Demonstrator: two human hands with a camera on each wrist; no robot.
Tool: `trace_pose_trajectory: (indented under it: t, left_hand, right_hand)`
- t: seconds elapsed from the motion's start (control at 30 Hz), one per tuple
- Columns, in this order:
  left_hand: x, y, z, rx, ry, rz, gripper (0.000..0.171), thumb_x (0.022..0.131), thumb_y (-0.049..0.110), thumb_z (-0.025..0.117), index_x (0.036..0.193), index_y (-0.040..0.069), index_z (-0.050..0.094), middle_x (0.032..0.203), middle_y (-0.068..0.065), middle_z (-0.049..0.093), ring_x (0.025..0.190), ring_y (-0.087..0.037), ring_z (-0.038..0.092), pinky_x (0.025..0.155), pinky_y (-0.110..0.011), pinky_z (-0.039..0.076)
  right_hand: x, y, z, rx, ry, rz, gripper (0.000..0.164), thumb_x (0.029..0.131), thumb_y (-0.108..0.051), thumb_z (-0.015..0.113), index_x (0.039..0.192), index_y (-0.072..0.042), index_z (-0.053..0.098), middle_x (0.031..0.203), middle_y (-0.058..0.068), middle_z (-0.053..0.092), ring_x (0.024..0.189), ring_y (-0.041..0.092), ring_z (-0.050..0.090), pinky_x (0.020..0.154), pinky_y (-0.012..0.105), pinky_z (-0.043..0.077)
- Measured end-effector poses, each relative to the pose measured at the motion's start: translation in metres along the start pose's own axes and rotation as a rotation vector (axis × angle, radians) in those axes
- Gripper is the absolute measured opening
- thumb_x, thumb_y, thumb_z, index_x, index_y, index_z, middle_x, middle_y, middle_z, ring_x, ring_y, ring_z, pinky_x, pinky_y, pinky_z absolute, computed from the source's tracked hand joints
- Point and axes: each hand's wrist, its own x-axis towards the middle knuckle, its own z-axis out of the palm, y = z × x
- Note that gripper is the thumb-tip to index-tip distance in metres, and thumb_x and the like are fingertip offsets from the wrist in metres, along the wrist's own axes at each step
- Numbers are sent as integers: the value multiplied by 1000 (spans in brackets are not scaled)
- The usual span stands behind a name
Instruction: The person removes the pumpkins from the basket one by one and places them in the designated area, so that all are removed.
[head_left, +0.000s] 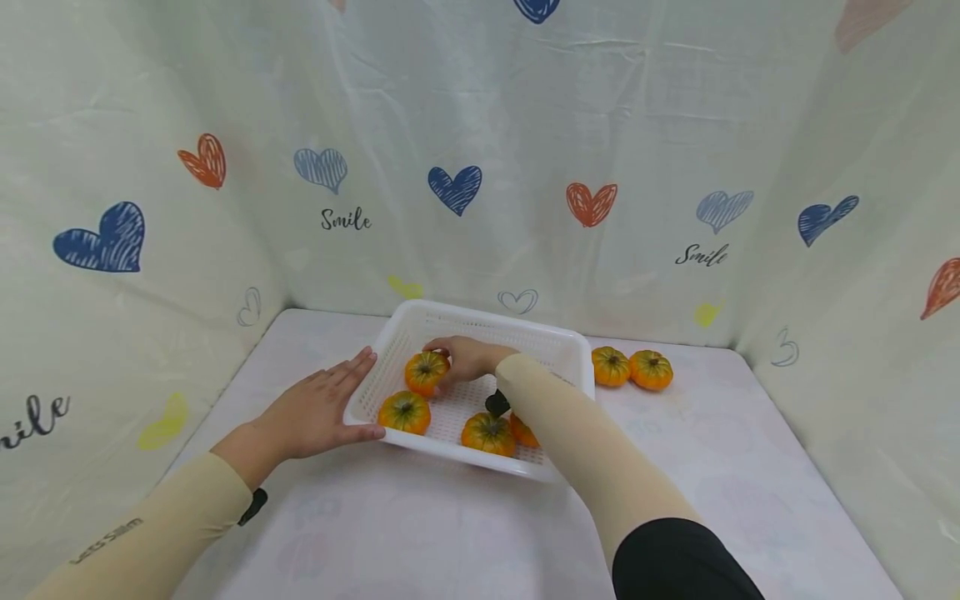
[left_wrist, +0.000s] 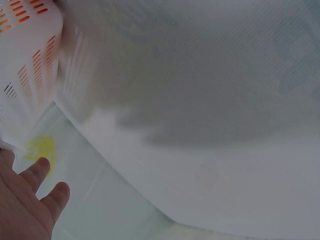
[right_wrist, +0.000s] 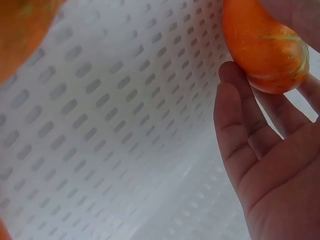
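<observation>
My right hand (head_left: 471, 360) reaches into a white plastic basket (head_left: 491, 315) and grips a small orange pumpkin (head_left: 424, 372) with green streaks on top. In the right wrist view, the fingers curl round that pumpkin (right_wrist: 267, 45) beside the perforated basket wall. A second pumpkin (head_left: 405, 412) sits at the basket's near left corner. Two more lie toward the near right, one pumpkin (head_left: 489, 434) in plain view and another pumpkin (head_left: 524, 431) partly hidden by my right forearm. My left hand (head_left: 318, 408), fingers extended, rests at the basket's left rim, with the thumb at the near corner.
Right of the basket, a pumpkin (head_left: 611, 367) and another pumpkin (head_left: 651, 370) stand side by side on the white-covered table (head_left: 720, 467). A curtain (head_left: 517, 108) printed with hearts and lettering surrounds the table at the back and both sides.
</observation>
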Motion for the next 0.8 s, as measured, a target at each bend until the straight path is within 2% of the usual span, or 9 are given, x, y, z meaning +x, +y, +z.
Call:
trace_pose_trajectory:
  t: [0.4, 0.6, 0.8]
  left_hand:
    - [-1, 3, -3, 10, -1, 7, 118, 79, 89, 38, 159, 5, 17, 165, -11, 16, 144, -38, 29, 111, -60, 30]
    - [-1, 0, 1, 7, 5, 9, 120, 78, 90, 38, 159, 5, 17, 165, -10, 15, 145, -38, 28, 112, -59, 29]
    - [-1, 1, 0, 16, 17, 12, 120, 78, 90, 38, 159, 4, 18, 165, -11, 16, 145, -38, 28, 112, -59, 29]
  right_hand:
    - [-21, 9, -17, -23, 31, -9, 79, 86, -28, 81, 154, -22, 40, 153, 7, 42, 138, 25, 39, 114, 44, 31]
    - [-41, 11, -33, 9, 61, -77, 82, 85, -27, 81, 154, -18, 39, 152, 5, 43, 132, 23, 45, 110, 40, 38]
    - [-67, 17, -55, 46, 120, -84, 80, 85, -26, 82, 153, -20, 40, 147, 4, 47, 123, 21, 50, 103, 37, 45]
